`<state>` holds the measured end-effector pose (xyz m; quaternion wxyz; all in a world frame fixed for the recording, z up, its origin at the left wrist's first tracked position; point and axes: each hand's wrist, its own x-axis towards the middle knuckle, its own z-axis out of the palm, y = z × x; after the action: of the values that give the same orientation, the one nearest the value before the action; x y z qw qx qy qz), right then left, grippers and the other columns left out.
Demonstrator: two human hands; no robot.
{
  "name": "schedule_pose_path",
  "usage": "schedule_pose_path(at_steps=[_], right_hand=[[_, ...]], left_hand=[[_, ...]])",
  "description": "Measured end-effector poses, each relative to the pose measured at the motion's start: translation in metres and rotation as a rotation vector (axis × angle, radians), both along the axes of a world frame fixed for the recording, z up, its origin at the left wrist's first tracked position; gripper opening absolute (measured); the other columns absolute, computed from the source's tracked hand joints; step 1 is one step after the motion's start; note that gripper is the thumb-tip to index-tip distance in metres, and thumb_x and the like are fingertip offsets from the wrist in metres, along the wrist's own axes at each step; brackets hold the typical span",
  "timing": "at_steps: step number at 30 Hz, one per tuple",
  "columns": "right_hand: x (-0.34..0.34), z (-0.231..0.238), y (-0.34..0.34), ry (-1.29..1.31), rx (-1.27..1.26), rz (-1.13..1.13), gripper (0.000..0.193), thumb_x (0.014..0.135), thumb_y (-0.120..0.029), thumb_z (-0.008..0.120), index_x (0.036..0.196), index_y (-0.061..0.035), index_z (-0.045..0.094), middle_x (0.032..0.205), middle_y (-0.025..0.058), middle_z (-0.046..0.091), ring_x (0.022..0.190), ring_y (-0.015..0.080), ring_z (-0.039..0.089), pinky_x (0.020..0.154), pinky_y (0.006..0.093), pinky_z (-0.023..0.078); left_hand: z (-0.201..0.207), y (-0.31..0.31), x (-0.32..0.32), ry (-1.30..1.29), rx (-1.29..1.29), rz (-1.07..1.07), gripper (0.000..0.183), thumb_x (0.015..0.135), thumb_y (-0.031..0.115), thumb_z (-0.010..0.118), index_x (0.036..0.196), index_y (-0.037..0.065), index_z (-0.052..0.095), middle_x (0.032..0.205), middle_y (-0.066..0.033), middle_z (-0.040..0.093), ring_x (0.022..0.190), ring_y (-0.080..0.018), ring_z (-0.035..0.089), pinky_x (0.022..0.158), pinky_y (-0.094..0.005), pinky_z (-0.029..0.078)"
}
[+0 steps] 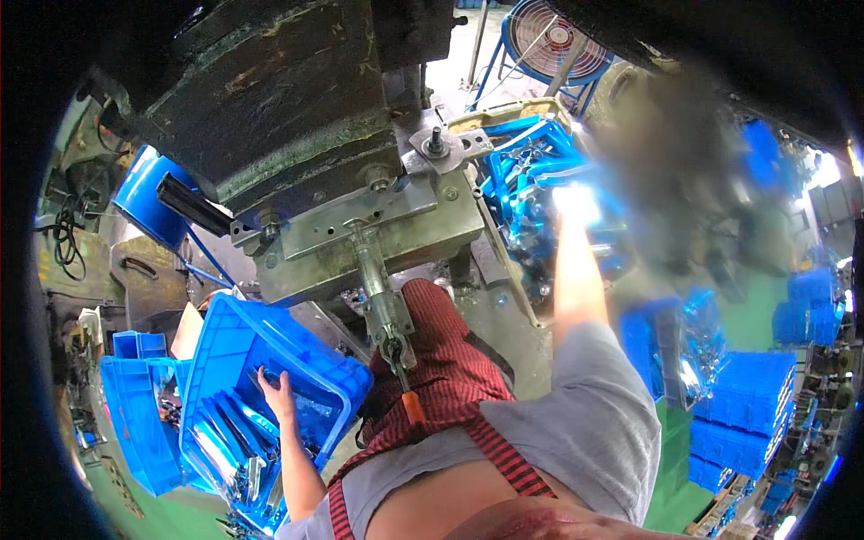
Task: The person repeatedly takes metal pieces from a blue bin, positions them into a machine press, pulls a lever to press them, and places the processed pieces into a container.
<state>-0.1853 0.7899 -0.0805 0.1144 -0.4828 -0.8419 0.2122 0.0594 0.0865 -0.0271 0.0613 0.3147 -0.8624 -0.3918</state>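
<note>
My left hand (277, 394) is over the blue plastic crate (340, 371) at the left, with its fingers apart and nothing visible in them. Below it, long shiny metal strips (229, 441) with blue and dark faces lie in the crate. My right arm stretches forward to a pale-rimmed bin (522, 290) full of metal parts wrapped in blue film (531, 162). Glare washes out my right hand (576, 207), so its fingers and anything in them cannot be made out. Between my arms, a metal clamp fixture (373, 270) with an orange handle (413, 407) points toward me.
A heavy dark machine (297, 90) with a steel block (387, 234) stands ahead. Behind the bin is a round floor fan (558, 38). Blue crates (742, 396) are stacked at the right. A dark blurred shape (693, 171) covers the upper right. A blue drum (155, 198) stands far left.
</note>
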Motion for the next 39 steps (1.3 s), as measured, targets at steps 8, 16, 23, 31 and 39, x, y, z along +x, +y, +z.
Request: schedule_pose_path(at_steps=[8, 16, 23, 31, 39], right_hand=[[0.066, 0.092, -0.059, 0.234, -0.149, -0.079, 0.076, 0.051, -0.024, 0.068, 0.118, -0.0071, 0.036, 0.119, 0.0193, 0.038, 0.110, 0.0327, 0.038, 0.090, 0.0369, 0.035], [0.012, 0.075, -0.009, -0.330, 0.128, 0.312, 0.045, 0.066, -0.021, 0.054, 0.110, -0.0090, 0.049, 0.114, 0.0144, 0.046, 0.100, 0.0321, 0.050, 0.082, 0.0412, 0.043], [0.050, 0.125, 0.049, -0.497, 0.097, 0.774, 0.022, 0.057, -0.016, 0.056, 0.076, -0.0071, 0.064, 0.081, 0.0170, 0.060, 0.078, 0.0286, 0.059, 0.070, 0.0343, 0.046], [0.064, 0.178, 0.048, 0.120, -0.183, 0.582, 0.022, 0.067, -0.010, 0.059, 0.088, -0.0057, 0.058, 0.071, 0.0105, 0.059, 0.053, 0.0183, 0.054, 0.048, 0.0296, 0.043], [-0.051, 0.147, -0.012, 0.796, -0.518, 0.256, 0.032, 0.075, -0.022, 0.054, 0.103, -0.0051, 0.049, 0.092, 0.0098, 0.054, 0.071, 0.0190, 0.054, 0.062, 0.0309, 0.044]], left_hand=[[0.007, 0.002, -0.006, -0.016, -0.002, -0.032, 0.058, 0.071, 0.027, 0.061, 0.121, 0.010, 0.036, 0.079, -0.0093, 0.053, 0.069, -0.0183, 0.048, 0.066, -0.0295, 0.040], [0.012, 0.010, -0.007, -0.035, -0.013, -0.059, 0.057, 0.073, 0.024, 0.059, 0.122, 0.009, 0.035, 0.071, -0.0067, 0.051, 0.063, -0.0160, 0.047, 0.060, -0.0291, 0.039], [0.013, 0.015, -0.004, 0.102, -0.086, -0.074, 0.059, 0.073, 0.026, 0.059, 0.123, 0.009, 0.034, 0.073, -0.0070, 0.052, 0.065, -0.0161, 0.047, 0.063, -0.0291, 0.040], [0.005, 0.005, -0.009, 0.031, -0.015, -0.045, 0.058, 0.072, 0.027, 0.059, 0.122, 0.008, 0.035, 0.082, -0.0114, 0.054, 0.068, -0.0206, 0.049, 0.067, -0.0308, 0.040], [0.014, 0.003, -0.008, 0.043, -0.167, -0.128, 0.056, 0.070, 0.026, 0.060, 0.118, 0.007, 0.038, 0.085, -0.0145, 0.057, 0.074, -0.0257, 0.055, 0.074, -0.0344, 0.042]])
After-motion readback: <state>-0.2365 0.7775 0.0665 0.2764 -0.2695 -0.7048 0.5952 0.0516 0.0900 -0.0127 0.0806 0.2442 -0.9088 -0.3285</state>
